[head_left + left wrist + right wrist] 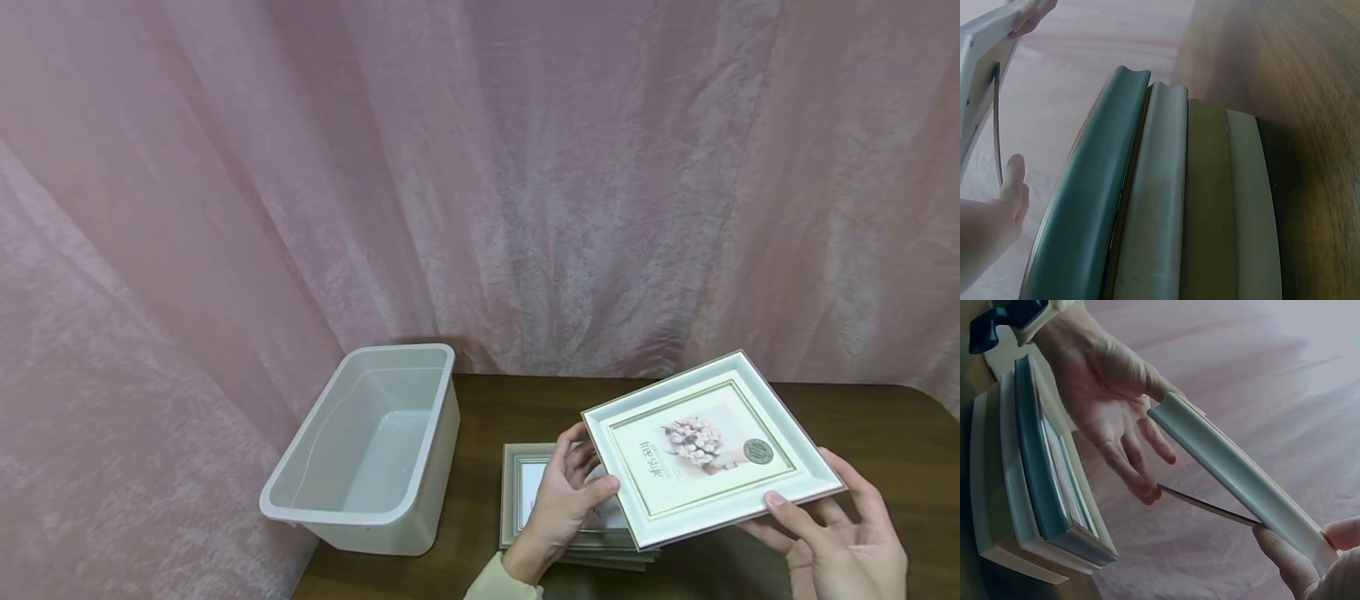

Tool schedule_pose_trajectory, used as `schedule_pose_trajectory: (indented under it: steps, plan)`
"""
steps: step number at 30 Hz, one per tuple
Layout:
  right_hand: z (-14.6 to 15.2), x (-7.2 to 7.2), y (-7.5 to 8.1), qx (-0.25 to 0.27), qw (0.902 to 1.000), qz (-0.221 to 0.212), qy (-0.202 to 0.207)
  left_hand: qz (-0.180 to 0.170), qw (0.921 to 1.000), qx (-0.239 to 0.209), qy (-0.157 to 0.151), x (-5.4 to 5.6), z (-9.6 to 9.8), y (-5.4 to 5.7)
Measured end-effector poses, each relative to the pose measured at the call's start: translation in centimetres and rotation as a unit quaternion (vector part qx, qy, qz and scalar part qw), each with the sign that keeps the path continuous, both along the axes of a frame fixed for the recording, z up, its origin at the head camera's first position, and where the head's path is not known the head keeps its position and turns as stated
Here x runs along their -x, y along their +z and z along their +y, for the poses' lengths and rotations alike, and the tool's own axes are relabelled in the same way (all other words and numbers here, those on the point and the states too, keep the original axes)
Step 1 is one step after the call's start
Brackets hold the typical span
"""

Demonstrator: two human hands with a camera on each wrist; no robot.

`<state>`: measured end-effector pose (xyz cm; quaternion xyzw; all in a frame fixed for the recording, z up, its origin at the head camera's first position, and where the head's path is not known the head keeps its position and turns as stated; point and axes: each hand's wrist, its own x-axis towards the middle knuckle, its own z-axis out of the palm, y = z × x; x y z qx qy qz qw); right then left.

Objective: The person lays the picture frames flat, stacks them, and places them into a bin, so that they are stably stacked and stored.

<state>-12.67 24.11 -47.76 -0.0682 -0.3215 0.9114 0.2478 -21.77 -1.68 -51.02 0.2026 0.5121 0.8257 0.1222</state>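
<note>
A white picture frame (697, 450) with a thin gold inner line and a flower print is held tilted above the table, its front facing up. My left hand (558, 504) holds its left edge, thumb on the front and fingers behind. At the lower right corner my right hand (843, 533) grips the frame, thumb on the front border. A thin support leg (1210, 505) stands out from the frame's back, its end at my left fingertips. Beneath my left hand lies a stack of several frames (512, 500), a teal frame (1085, 206) uppermost in the left wrist view.
A white plastic bin (442, 467) stands on the table to the left of the stack, with nothing in it. The dark wooden table (517, 408) reaches back to a pink curtain (525, 208), which hangs behind it and on the left.
</note>
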Motion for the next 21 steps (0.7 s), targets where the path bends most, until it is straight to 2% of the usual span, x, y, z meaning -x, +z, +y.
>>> schedule_pose_trajectory:
  steps: [11,17,21]
  plan:
    - [0.07,0.01,-0.17,0.012,0.9997,-0.016,-0.016,0.047,0.9973,0.028,0.048,-0.11,0.28,-0.15]
    - [0.07,0.09,-0.26,0.013,0.9995,-0.023,-0.019,0.049,0.9965,0.038,0.056,-0.28,0.35,-0.11]
    - [0.05,0.18,-0.25,0.012,0.9986,-0.042,-0.029,0.040,0.9966,0.033,0.064,-0.51,0.37,0.11]
